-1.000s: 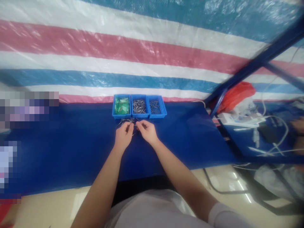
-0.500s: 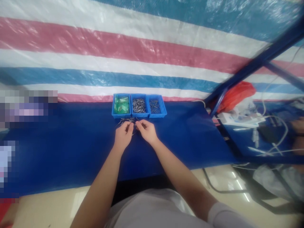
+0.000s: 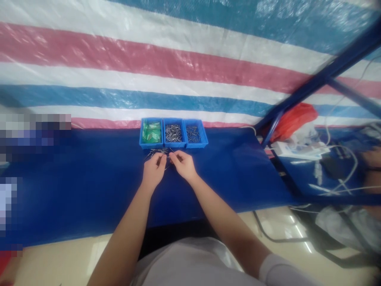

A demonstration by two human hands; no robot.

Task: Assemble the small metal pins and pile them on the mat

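My left hand (image 3: 154,170) is closed in a pinch, thumb against fingers, over the blue table. Facing it, my right hand (image 3: 183,165) pinches in the same way. Between the fingertips of both hands runs a thin metal pin (image 3: 168,156), small and mostly covered by the fingers. A loose heap of similar metal pins (image 3: 159,151) lies just beyond my left hand. Behind the hands stand three blue bins in a row: the left bin (image 3: 141,139) holds green packets (image 3: 152,133), the middle one short metal pieces (image 3: 174,133), the right one fewer thin metal pieces (image 3: 194,135).
The blue table (image 3: 89,190) reaches to a striped plastic sheet (image 3: 178,87). On the right rises a dark blue metal frame (image 3: 312,87), with a red bag (image 3: 300,117), a white power strip (image 3: 300,151) and cables beyond it. Another person's arm (image 3: 373,167) shows at the far right edge.
The view has shifted very slightly. Both hands keep the same pinched pose in front of the bins, with no clear change in what they hold.
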